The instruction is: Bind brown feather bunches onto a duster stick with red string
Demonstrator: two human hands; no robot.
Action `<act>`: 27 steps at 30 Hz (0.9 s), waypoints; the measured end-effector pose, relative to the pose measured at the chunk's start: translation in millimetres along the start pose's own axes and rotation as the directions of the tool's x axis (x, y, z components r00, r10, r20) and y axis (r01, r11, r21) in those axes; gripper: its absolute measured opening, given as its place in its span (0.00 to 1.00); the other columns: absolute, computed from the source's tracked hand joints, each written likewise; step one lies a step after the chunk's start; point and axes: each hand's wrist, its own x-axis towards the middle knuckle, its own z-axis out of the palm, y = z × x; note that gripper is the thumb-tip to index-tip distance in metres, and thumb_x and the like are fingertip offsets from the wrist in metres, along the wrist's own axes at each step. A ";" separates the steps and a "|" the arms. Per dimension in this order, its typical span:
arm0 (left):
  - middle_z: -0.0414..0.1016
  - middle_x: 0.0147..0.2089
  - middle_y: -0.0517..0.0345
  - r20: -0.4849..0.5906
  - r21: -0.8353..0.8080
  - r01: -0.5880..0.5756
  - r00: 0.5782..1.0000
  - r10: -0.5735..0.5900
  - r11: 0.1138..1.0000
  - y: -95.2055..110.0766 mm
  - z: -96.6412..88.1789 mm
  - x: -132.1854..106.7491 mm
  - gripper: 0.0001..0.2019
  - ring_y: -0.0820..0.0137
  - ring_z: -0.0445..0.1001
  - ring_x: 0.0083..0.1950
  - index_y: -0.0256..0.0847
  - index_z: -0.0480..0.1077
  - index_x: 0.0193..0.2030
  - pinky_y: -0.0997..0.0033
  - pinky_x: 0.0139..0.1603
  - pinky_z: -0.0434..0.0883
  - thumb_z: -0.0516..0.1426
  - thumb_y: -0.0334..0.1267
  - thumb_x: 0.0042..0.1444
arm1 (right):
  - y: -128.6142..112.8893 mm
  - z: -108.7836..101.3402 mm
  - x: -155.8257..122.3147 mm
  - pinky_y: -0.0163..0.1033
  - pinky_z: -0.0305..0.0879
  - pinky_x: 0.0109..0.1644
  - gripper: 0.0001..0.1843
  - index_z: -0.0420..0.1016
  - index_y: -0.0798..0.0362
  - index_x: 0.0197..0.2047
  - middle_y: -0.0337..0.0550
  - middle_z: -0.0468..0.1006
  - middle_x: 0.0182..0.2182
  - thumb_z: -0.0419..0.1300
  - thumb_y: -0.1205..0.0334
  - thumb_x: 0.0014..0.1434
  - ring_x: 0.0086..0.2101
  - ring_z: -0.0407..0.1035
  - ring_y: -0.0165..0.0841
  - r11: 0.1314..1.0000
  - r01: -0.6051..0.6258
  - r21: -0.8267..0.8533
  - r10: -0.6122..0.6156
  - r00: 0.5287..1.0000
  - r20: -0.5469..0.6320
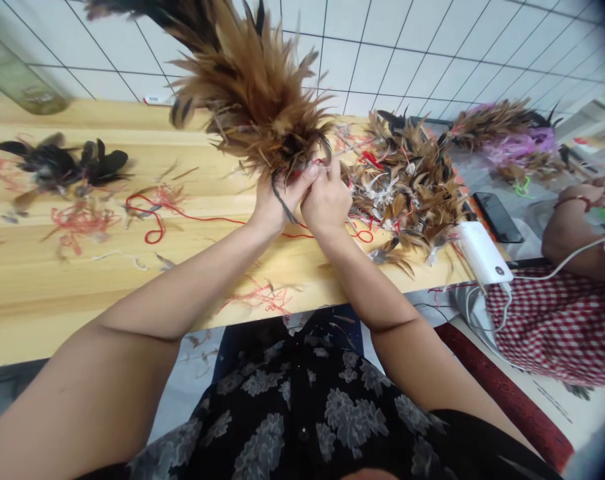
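Observation:
A large bundle of brown and black feathers (252,93) rises up and to the left above the table, its base gripped by my left hand (277,200). My right hand (328,199) is closed beside it, thumbs close together at the base, where a bit of red string shows. What exactly the right fingers pinch is mostly hidden. A long red string (197,216) runs across the wood to beneath both hands and curls out to the right. One dark feather hangs down over my left hand.
A heap of brown feathers (412,180) lies right of my hands. Black feathers (72,163) and red string scraps (82,223) lie left. A white power bank (483,253) and a phone (498,217) are at the right, near another person's arm (572,227).

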 end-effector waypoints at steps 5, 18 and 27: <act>0.83 0.40 0.59 0.002 -0.169 0.060 0.998 -0.060 0.984 5.8 -13.2 10.3 0.20 0.63 0.80 0.48 0.44 0.77 0.35 0.58 0.54 0.77 0.73 0.57 0.52 | 0.2 -0.7 0.0 0.50 0.78 0.58 0.19 0.71 0.51 0.58 0.54 0.77 0.56 0.51 0.47 0.76 0.53 0.77 0.43 0.990 0.034 0.137 -0.058 0.983 0.173; 0.69 0.24 0.62 0.145 -0.321 0.474 0.880 -0.452 0.820 0.8 -58.9 29.6 0.20 0.80 0.59 0.20 0.38 0.73 0.31 0.76 0.19 0.53 0.73 0.50 0.57 | 68.0 -65.3 32.3 0.46 0.74 0.49 0.19 0.77 0.52 0.41 0.45 0.78 0.34 0.58 0.45 0.72 0.37 0.72 0.36 0.941 -0.199 0.272 0.170 0.977 0.126; 0.70 0.23 0.63 0.192 -0.344 0.468 0.884 -0.427 0.814 -8.8 -57.5 20.1 0.20 0.79 0.64 0.22 0.37 0.73 0.28 0.79 0.23 0.62 0.78 0.45 0.51 | 15.7 -33.9 8.7 0.42 0.70 0.52 0.07 0.77 0.54 0.37 0.46 0.80 0.39 0.57 0.65 0.63 0.41 0.72 0.35 0.886 -0.202 0.418 0.101 0.963 0.251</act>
